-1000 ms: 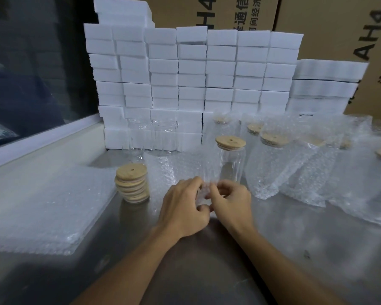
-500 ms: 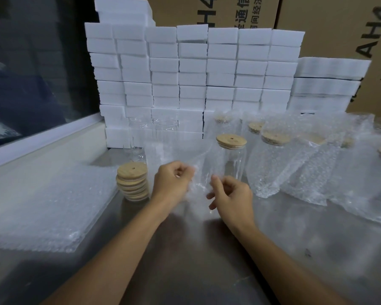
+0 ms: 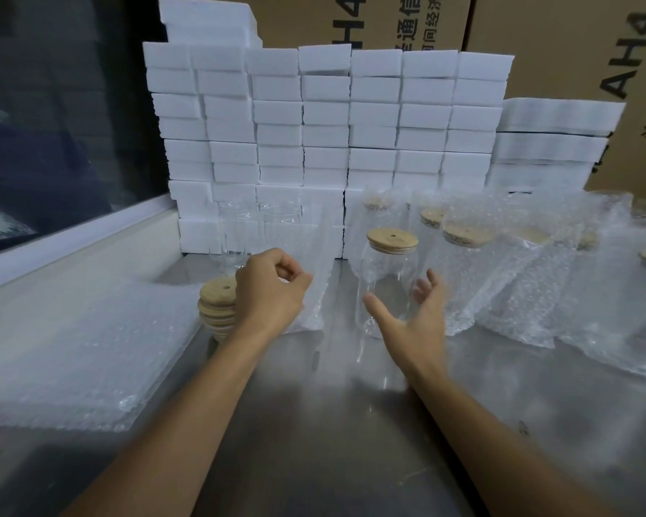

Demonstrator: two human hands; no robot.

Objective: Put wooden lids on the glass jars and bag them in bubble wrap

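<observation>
The left hand [image 3: 271, 292] is closed, its fingers [image 3: 295, 272] pinching the mouth of a bubble bag [image 3: 306, 266] and holding it upright at 11 o'clock from the lidded jar [image 3: 388, 281]. The right hand [image 3: 413, 311] is spread wide and holds nothing, palm curved toward the jar's near side, thumb just short of the glass.

A second ago both hands worked together at the bag's edge in front of the jar; now they have parted, the left lifting the bag aside and the right swinging to the jar. I judge the bag is opened and the jar is about to be gripped and slid in.

The jar stands on the worktop [image 3: 332, 423], wooden lid already on. At 9 o'clock sits the lid stack [image 3: 217, 304], with flat bags [image 3: 79, 348] beyond. At 3 o'clock lean several bagged jars [image 3: 500, 278]. At 12 o'clock rise white foam blocks [image 3: 325, 117]; 2 bare jars [image 3: 258, 233] stand before them.

The cartons [image 3: 537, 20] behind show "AH4" and Chinese characters, only partly readable.
</observation>
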